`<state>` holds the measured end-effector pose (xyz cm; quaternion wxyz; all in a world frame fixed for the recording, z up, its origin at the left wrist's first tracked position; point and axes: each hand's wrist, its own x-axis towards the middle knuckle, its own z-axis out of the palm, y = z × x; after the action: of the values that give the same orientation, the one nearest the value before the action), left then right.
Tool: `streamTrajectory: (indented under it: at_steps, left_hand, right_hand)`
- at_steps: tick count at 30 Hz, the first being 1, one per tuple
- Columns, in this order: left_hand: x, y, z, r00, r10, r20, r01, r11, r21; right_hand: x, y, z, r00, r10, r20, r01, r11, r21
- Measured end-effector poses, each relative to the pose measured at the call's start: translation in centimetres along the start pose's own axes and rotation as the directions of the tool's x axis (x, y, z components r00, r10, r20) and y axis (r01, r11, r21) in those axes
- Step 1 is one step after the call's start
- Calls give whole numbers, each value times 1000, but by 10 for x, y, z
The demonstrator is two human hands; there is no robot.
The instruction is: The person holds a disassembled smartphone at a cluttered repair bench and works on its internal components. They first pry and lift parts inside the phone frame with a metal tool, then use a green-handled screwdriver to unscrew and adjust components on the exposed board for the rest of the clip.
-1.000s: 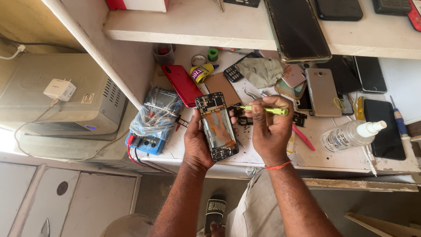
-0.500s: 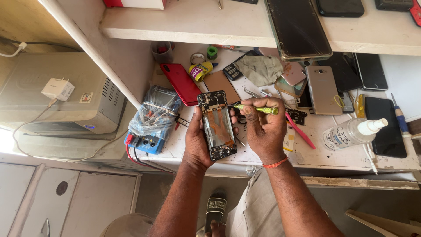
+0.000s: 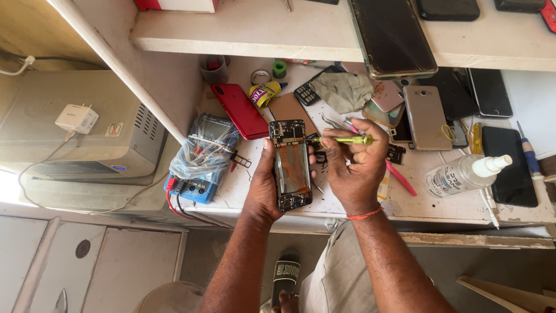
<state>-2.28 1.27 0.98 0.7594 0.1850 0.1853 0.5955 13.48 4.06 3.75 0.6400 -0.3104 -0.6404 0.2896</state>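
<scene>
My left hand (image 3: 264,185) holds an opened phone (image 3: 291,164) upright over the workbench, its back cover off and its inner parts showing. My right hand (image 3: 354,168) grips a yellow-green screwdriver (image 3: 341,139), held level, with its tip pointing left at the phone's upper right edge. An orange thread is tied round my right wrist. A red phone (image 3: 238,110) and a brown back cover (image 3: 288,108) lie just behind the opened phone.
A blue multimeter wrapped in plastic (image 3: 201,156) sits to the left with red and black leads. Several phones, a grey rag (image 3: 345,90), tweezers, a pink tool (image 3: 399,178) and a clear spray bottle (image 3: 462,174) crowd the bench. A shelf (image 3: 260,35) above holds more phones.
Both hands and the opened phone stay in much the same place; the screwdriver tip keeps close to the phone's upper right edge.
</scene>
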Motion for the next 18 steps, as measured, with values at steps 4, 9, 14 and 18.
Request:
streamTrajectory:
  at_steps: [4, 9, 14, 18]
  left_hand:
    - [1, 0, -1, 998, -12, -65, 11, 1000, -14]
    - [1, 3, 0, 999, -19, 32, 21, 997, -80]
    - [0, 0, 7, 993, -3, -119, 2, 1000, -9]
    - [-1, 0, 7, 993, 7, -116, 5, 995, 104]
  right_hand:
    - [-1, 0, 0, 1000, -19, -18, 19, 1000, -15]
    - [-3, 1, 2, 999, 24, 27, -24, 999, 29]
    - [0, -1, 1, 998, -51, 22, 52, 998, -35]
    - [0, -5, 2, 995, -93, 21, 95, 988, -124]
